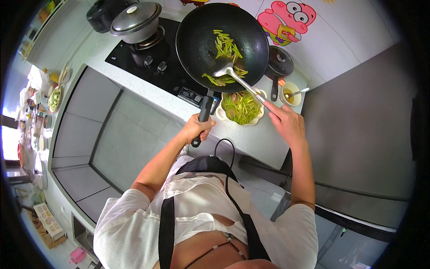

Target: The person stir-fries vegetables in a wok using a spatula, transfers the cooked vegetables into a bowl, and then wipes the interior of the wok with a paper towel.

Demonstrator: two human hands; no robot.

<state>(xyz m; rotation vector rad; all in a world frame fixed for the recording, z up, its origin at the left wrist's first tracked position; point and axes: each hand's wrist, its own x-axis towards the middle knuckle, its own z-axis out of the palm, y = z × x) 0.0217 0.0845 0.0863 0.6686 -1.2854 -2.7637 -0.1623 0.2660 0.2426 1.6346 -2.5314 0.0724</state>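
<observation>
My left hand [195,128] is wrapped round the black handle of a large wok [197,42], which is tipped over the counter. Green vegetable strips [226,47] with some darker pieces lie in the wok. In my right hand [285,122] is a metal spatula [244,83], its blade down inside the wok among the strips. Below the wok's near rim, a white scalloped dish [220,113] holds a heap of the same green strips [242,107].
A lidded pot [136,22] stands on the black gas hob [130,54] at the left. Right of the wok are a small lidded pan [281,65] and a bowl with a spoon [291,94]. A grey cabinet [358,121] rises at the right.
</observation>
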